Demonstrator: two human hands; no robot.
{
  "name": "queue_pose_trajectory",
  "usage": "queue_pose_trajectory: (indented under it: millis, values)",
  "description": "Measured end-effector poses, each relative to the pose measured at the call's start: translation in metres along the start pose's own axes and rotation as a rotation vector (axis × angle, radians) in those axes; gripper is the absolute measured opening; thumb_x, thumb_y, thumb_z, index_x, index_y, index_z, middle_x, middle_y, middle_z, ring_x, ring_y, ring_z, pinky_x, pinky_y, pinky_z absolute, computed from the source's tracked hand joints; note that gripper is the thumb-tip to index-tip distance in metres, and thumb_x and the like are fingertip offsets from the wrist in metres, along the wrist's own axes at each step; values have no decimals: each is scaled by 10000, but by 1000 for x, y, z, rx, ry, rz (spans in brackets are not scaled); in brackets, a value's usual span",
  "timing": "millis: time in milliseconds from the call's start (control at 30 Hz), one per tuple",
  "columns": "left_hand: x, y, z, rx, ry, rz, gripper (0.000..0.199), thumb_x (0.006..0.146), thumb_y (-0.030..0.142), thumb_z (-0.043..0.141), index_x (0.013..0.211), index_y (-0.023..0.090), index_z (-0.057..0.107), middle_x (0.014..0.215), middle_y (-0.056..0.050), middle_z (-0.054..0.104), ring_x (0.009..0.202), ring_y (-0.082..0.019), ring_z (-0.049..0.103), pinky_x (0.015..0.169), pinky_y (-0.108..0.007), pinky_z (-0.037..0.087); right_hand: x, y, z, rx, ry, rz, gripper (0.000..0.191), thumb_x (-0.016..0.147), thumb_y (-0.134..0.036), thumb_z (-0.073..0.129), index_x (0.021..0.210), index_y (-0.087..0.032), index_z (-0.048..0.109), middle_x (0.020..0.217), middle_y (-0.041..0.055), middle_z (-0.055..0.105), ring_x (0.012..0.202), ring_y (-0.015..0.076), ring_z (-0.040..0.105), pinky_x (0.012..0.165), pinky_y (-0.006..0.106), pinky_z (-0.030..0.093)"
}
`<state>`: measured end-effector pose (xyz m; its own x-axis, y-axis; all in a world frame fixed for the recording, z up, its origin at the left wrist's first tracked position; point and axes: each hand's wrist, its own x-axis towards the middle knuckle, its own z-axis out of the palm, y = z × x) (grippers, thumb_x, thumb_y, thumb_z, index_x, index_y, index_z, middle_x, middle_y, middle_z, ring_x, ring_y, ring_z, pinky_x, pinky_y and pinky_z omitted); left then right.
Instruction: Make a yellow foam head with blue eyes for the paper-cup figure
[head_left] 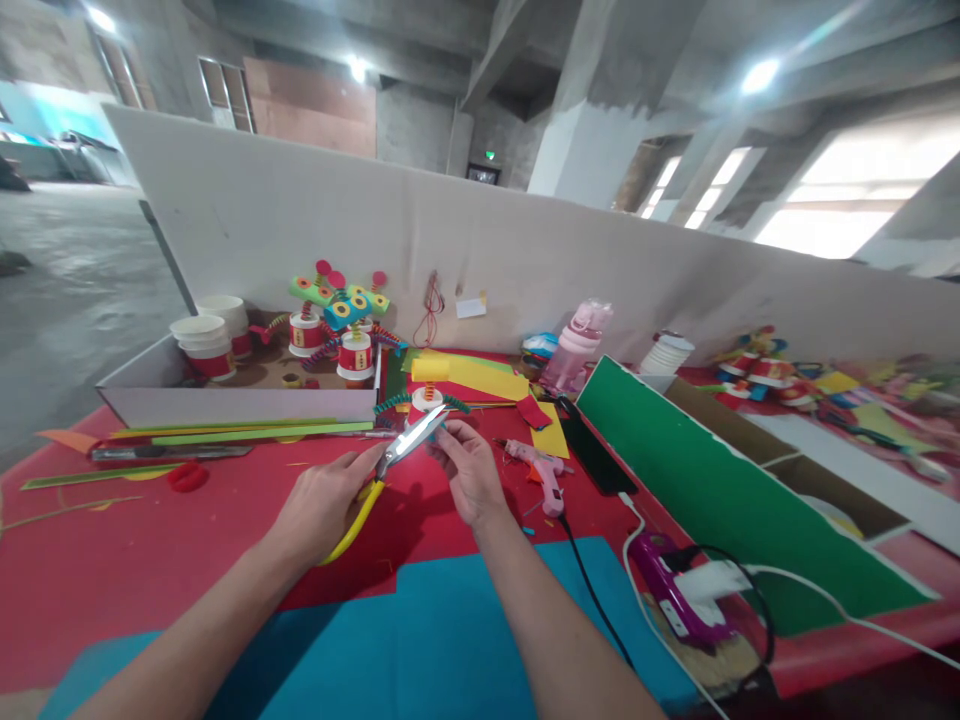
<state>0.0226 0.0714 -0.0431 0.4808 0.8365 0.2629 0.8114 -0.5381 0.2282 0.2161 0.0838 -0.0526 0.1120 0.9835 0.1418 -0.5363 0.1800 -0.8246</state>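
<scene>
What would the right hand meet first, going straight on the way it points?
Probably the scissors in the left hand: their blades show right by the right hand. The paper cup seems to lie beyond, though depth is unclear.

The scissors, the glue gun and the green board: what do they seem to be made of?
Scissors: shiny metal blades, judging by their bright glare; the smooth yellow handles are probably plastic.
Glue gun: likely moulded plastic, as its smooth pink shell suggests.
Green board: looks matte and flat with a white edge, so perhaps card or foam board; I can't tell which.
</scene>
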Motion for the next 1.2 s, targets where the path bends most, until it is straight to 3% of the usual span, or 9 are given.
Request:
queue_pose_trajectory:
  millis: [667,1200]
  values:
    - [-1,-3,1,-16,-10,3,439,877,249,368,1313,262,419,998,-68,675,710,-196,643,568,-234,380,4,-1,-2,-16,26,-25,148,637,-296,776,744,-218,710,724,-41,669,634,69,574,664,200,461]
    - [0,-3,1,4,-26,0,457,877,253,367,1332,278,408,989,-71,678,769,-221,655,588,-247,392,3,-6,-2,-11,48,-21,161,638,-303,765,752,-206,706,753,-25,680,664,82,588,672,207,476]
